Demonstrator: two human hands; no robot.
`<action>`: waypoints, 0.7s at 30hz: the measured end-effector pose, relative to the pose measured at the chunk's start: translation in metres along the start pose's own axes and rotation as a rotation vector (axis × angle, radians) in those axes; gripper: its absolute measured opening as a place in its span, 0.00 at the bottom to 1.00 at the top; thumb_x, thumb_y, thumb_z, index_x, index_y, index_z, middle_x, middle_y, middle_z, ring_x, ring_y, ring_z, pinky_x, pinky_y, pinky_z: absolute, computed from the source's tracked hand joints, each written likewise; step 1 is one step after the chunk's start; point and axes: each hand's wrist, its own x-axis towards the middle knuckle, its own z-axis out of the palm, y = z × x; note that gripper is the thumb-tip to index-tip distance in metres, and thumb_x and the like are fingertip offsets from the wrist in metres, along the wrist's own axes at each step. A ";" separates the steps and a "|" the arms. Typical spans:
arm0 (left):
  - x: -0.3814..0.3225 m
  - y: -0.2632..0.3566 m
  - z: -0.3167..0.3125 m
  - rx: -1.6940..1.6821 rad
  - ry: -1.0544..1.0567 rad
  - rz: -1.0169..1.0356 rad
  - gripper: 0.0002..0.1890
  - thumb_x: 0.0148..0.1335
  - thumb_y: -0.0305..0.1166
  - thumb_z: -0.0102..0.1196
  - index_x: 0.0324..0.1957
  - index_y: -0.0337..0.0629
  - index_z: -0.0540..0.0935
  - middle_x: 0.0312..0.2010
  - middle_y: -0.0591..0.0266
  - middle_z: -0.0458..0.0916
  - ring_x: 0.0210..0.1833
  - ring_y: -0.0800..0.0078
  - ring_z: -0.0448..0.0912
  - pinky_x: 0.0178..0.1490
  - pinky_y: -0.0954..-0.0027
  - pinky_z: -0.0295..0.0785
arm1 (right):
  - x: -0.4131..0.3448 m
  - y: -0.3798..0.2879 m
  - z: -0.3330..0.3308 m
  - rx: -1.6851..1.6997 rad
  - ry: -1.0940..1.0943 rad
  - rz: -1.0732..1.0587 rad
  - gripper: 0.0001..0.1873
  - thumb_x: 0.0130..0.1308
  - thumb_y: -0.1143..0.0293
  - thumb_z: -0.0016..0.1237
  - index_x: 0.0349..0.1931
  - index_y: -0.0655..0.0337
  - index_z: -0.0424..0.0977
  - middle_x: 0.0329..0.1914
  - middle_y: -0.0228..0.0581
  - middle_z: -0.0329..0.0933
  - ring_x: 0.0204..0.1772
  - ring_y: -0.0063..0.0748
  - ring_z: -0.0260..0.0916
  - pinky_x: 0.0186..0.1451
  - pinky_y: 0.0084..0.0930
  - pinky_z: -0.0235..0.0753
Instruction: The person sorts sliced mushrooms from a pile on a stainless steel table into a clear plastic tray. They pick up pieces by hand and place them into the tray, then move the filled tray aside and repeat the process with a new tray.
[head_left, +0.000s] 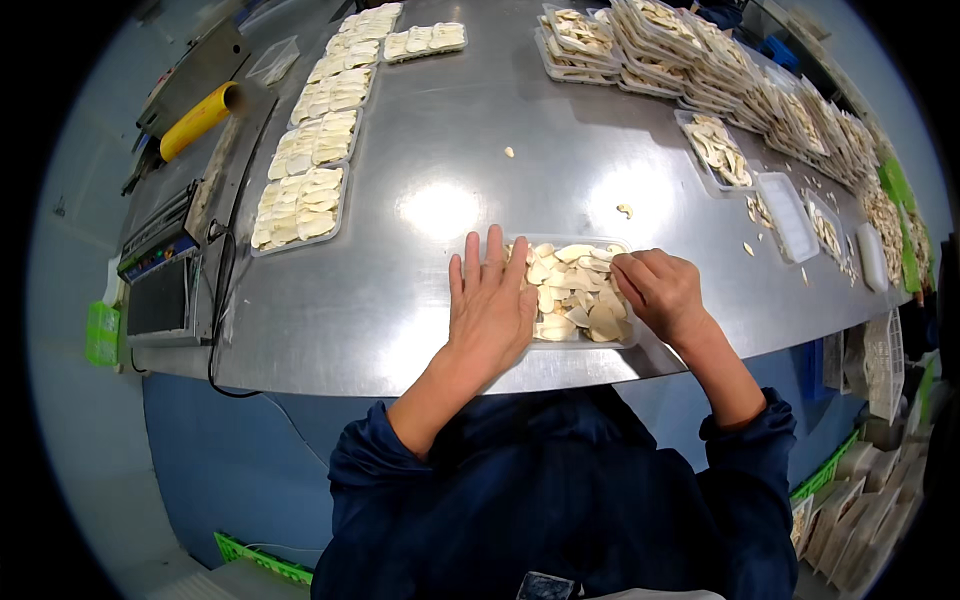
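A clear plastic tray (581, 345) lies before me near the table's front edge, holding loose pale dried slices (574, 279) that look like mushroom. My left hand (489, 307) is palm down over the tray's left side, fingers spread and pointing away from me, gripping nothing. It hides that side of the tray. At the tray's upper right, my right hand (660, 289) has its fingers curled in, thumb and forefinger pinched together. A pale slice (602, 256) meets those fingertips, which partly hide its end.
Trays of neatly layered slices (300, 206) line the table's left. Stacked filled trays (652, 45) stand at the back right. An empty white tray (787, 217) lies at right, near scattered slices. At left are a scale (161, 296), a black cable (219, 322) and a yellow tube (196, 124).
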 end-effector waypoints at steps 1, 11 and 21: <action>0.000 0.001 0.001 0.008 -0.023 0.007 0.27 0.67 0.38 0.39 0.66 0.37 0.60 0.69 0.37 0.47 0.72 0.37 0.41 0.71 0.43 0.36 | -0.004 0.002 -0.001 -0.003 0.003 0.018 0.07 0.50 0.76 0.56 0.30 0.60 0.75 0.23 0.33 0.75 0.25 0.31 0.74 0.25 0.26 0.74; -0.002 0.010 -0.006 0.090 -0.107 -0.003 0.26 0.68 0.39 0.37 0.66 0.40 0.61 0.69 0.39 0.47 0.72 0.39 0.42 0.72 0.46 0.36 | -0.011 -0.008 -0.007 0.035 0.059 0.135 0.07 0.49 0.78 0.56 0.29 0.59 0.75 0.22 0.34 0.74 0.25 0.33 0.73 0.24 0.25 0.72; -0.022 -0.026 -0.015 -0.075 0.016 -0.190 0.29 0.66 0.38 0.39 0.65 0.30 0.58 0.67 0.34 0.50 0.71 0.35 0.42 0.71 0.44 0.37 | -0.019 -0.015 -0.012 -0.012 0.003 -0.057 0.08 0.46 0.76 0.54 0.29 0.57 0.72 0.20 0.30 0.66 0.23 0.27 0.66 0.21 0.24 0.66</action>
